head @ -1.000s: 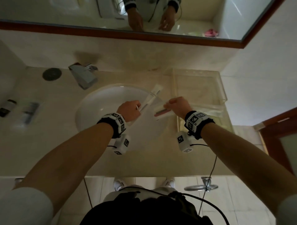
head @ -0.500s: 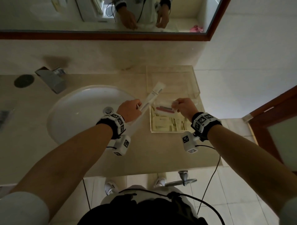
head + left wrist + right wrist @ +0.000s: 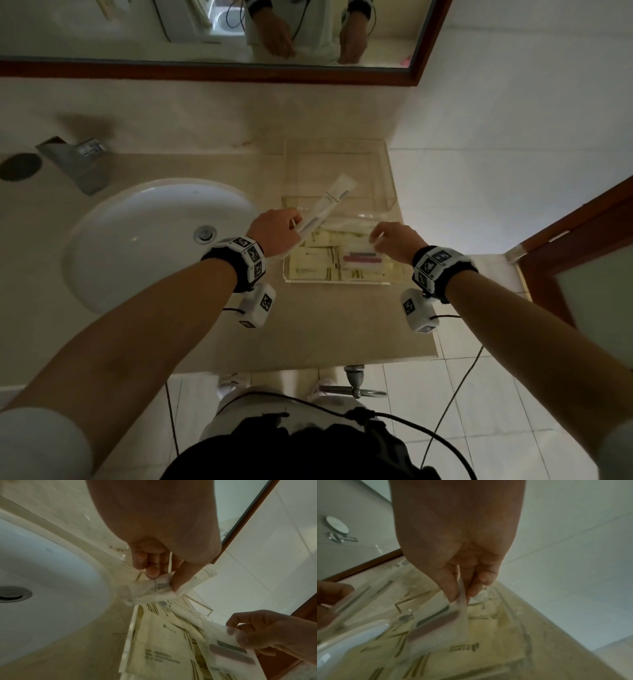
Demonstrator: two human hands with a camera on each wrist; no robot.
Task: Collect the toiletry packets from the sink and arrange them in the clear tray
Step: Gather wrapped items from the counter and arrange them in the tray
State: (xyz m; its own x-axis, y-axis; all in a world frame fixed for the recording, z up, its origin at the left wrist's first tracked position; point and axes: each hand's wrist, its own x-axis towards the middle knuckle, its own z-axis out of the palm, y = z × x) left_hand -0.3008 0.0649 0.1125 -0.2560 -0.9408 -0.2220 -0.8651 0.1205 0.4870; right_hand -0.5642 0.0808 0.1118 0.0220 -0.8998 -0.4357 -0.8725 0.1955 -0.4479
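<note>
My left hand (image 3: 279,230) pinches a long white packet (image 3: 327,205) that slants up over the clear tray (image 3: 337,281); the wrist view shows thumb and fingers (image 3: 155,566) pressed on the long white packet (image 3: 154,591). My right hand (image 3: 390,240) pinches a flat white packet with a pink and a dark strip (image 3: 363,260), low over the tray's near half. Its thumb and fingers (image 3: 452,588) hold the striped packet (image 3: 440,626) by a corner. Several cream packets (image 3: 317,263) lie flat in the tray. The white sink (image 3: 154,236) shows no packets.
A second clear tray (image 3: 337,171) stands behind the first, against the wall. The faucet (image 3: 77,161) is at the back left, the mirror (image 3: 205,31) above. A brown door frame (image 3: 565,246) stands close on the right. The counter edge runs just below the tray.
Both hands have carried their packets from above the sink rightward to above the clear tray. The right hand's packet has come down close to the cream packets.
</note>
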